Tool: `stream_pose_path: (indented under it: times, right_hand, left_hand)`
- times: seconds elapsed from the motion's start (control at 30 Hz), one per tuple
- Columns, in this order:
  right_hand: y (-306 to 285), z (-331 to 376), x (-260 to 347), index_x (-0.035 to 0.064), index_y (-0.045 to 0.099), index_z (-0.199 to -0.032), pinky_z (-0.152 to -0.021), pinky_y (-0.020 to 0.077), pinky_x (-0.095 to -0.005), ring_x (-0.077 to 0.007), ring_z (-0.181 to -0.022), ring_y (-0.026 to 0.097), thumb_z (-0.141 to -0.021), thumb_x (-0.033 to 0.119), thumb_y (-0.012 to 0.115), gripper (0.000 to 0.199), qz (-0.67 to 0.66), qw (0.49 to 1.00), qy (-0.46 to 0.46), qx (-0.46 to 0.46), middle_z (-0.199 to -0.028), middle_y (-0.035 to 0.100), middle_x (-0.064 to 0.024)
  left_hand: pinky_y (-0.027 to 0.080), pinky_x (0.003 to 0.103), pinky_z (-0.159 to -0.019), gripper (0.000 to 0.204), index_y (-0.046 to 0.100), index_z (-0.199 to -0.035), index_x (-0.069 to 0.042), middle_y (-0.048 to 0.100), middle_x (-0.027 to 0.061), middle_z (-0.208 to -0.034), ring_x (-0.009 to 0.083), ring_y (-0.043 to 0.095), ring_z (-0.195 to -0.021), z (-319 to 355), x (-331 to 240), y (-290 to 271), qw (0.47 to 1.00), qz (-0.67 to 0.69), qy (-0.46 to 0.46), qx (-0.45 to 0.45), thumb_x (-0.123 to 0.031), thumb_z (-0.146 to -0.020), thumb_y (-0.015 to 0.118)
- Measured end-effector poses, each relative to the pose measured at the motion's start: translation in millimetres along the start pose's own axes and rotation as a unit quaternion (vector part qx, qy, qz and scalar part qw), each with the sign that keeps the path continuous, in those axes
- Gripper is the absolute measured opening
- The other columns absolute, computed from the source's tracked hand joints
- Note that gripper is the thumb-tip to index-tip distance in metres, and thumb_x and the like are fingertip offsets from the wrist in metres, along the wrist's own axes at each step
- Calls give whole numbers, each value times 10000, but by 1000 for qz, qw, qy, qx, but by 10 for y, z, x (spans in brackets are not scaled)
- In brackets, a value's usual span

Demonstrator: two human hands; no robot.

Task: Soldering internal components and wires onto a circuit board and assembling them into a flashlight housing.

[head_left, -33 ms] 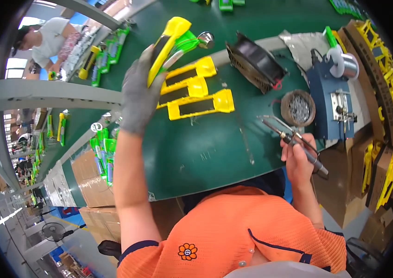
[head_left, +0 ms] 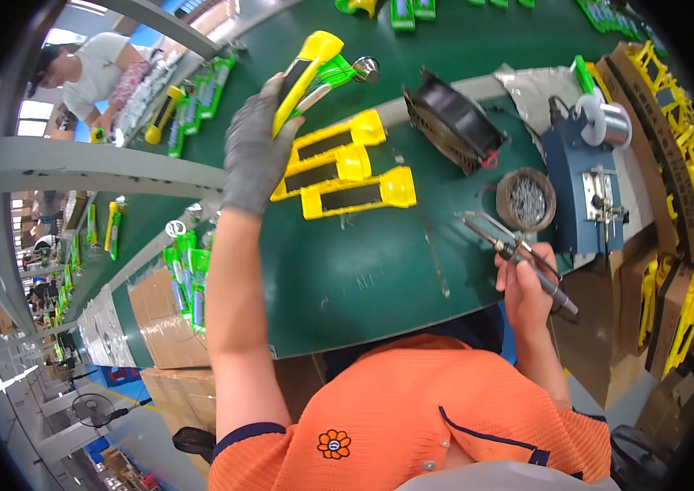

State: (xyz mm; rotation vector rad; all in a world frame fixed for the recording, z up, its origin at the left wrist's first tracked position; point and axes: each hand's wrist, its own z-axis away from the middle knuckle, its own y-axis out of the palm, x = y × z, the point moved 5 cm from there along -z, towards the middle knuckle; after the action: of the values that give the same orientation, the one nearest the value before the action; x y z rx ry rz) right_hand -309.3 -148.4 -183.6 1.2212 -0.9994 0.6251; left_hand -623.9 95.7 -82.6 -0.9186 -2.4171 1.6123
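In my gloved left hand is a yellow flashlight housing, raised above the bench and tilted. A green part and a round shiny lamp head hang at its far side, with thin wires between them. Three more yellow housings with dark panels lie side by side just right of that hand. My bare right hand grips a soldering iron. Its tip, with a thin tube beside it, points left above the green bench, apart from the housings.
Behind the iron is a round bowl of grey metal shreds. A black fan stands farther back. On the right are a blue machine, a wire spool and cartons of yellow parts. A co-worker is at upper left.
The whole view has shifted slightly. My left hand still holds the yellow housing, and my right hand keeps the soldering iron in nearly the same place.
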Motion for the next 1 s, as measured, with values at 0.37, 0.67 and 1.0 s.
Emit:
stream_pose_path:
  times: [0.37, 0.67, 1.0]
  right_hand:
    - [22, -76, 4, 30, 455, -1039, -800, 516, -373, -190, -627, 566, -939, 73, 601, 182, -39, 999, 0, 8, -737, 543, -89]
    - [-8, -75, -10, 25, 452, -1015, -632, 486, -303, -191, -685, 563, -936, 102, 603, 186, -18, 1000, 4, 0, -763, 547, -108]
    - [-39, -50, -37, 25, 458, -1015, -608, 476, -270, -183, -671, 553, -941, 122, 599, 186, -19, 1000, 3, -12, -765, 543, -124]
  left_hand:
    - [121, 556, -1199, 718, 294, -1552, -218, 227, 168, -1609, 347, 181, -1502, -164, 165, 462, 958, -190, 20, 214, -554, -956, 512]
    - [136, 553, -1193, 801, 304, -1548, -170, 254, 243, -1572, 408, 216, -1478, 768, -592, 372, 943, -96, 36, 317, -628, -921, 500]
    - [185, 517, -1196, 780, 335, -1502, -96, 288, 240, -1565, 390, 214, -1479, -909, 1674, 239, 895, -255, -367, -13, -542, -900, 553]
